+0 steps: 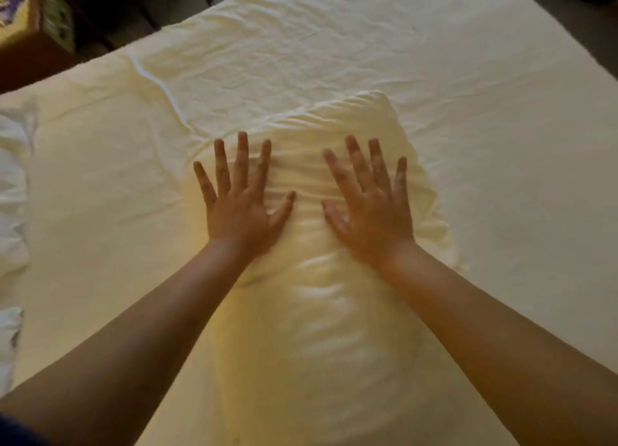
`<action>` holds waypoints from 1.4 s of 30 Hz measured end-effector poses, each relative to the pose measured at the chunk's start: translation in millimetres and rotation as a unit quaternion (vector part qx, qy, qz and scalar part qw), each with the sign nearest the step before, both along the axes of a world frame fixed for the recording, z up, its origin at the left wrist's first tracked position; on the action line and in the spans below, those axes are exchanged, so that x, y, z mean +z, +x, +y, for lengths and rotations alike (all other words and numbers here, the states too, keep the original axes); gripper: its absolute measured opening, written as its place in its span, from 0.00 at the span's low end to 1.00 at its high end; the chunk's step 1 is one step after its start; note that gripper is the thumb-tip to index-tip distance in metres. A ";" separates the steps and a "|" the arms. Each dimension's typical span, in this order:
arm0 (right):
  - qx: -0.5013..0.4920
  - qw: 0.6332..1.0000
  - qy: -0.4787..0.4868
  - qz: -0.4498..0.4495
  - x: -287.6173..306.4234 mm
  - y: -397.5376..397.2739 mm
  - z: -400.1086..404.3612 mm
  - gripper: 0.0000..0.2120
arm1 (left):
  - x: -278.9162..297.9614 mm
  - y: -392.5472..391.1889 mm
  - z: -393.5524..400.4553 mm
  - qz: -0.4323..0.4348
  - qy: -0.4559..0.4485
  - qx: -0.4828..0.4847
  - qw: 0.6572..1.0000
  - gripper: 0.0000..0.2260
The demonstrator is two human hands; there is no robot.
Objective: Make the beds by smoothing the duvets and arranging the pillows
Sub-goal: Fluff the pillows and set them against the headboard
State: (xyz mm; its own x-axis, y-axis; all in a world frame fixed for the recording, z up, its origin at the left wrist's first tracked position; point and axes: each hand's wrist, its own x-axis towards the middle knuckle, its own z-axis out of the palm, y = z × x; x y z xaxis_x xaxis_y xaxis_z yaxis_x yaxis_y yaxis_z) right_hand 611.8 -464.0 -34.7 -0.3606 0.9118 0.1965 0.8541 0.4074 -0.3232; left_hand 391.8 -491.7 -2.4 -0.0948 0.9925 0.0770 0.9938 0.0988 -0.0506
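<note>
Pillow lies mid-bed, long axis running away from the person; left hand and right hand press its far half, fingers splayed wide, both equally near.

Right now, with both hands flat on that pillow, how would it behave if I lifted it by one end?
The pillow looks soft: it creases between the left hand and right hand. Lifted by one end, it would probably sag and fold. It seems puffy, so likely light for its size, and unlikely to roll on the sheet.
</note>
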 end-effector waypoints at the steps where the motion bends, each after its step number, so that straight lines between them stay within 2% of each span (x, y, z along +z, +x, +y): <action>1: 0.022 1.000 0.004 -0.014 1.1 -18.2 15.4 0.35 | -2.0 -7.6 7.8 0.002 -0.001 0.011 1.000 0.40; 7: 0.041 0.995 -0.071 -0.062 -22.0 -70.4 85.7 0.36 | -33.0 -32.4 49.0 0.000 -0.056 0.001 0.998 0.37; 12: -0.008 0.989 -0.109 -0.098 -63.0 -60.5 97.1 0.45 | -84.5 -28.0 53.2 -0.041 -0.078 0.016 0.996 0.37; 17: -0.047 0.984 -0.112 -0.129 -99.3 -44.0 101.7 0.53 | -124.3 -21.0 55.2 -0.026 -0.087 0.021 0.996 0.39; 25: -0.088 0.986 -0.087 -0.112 -136.3 -23.9 104.4 0.54 | -167.7 -12.1 52.5 -0.048 -0.010 0.004 0.999 0.41; 28: -0.097 0.985 -0.081 -0.114 -143.0 -23.9 105.2 0.54 | -176.3 -9.9 55.8 -0.040 -0.008 -0.003 0.999 0.41; 30: -0.104 0.981 -0.110 -0.123 -132.0 -29.1 104.2 0.54 | -170.5 -10.0 56.1 -0.039 -0.021 0.000 0.999 0.40; 33: -0.110 0.971 -0.178 -0.117 -102.5 -35.6 69.5 0.52 | -145.5 -7.9 49.4 -0.050 -0.083 0.025 0.995 0.39; 37: -0.077 0.949 -0.271 -0.140 -48.9 -24.7 -32.1 0.44 | -87.3 23.7 -14.2 -0.158 -0.204 0.062 0.964 0.31; 39: -0.076 0.941 -0.287 -0.166 -34.7 -12.1 -77.3 0.42 | -70.5 45.3 -71.6 -0.185 -0.199 0.057 0.961 0.28; 42: -0.087 0.954 -0.225 -0.179 -46.5 2.1 -111.3 0.42 | -83.3 57.5 -119.6 -0.154 -0.117 0.043 0.980 0.31</action>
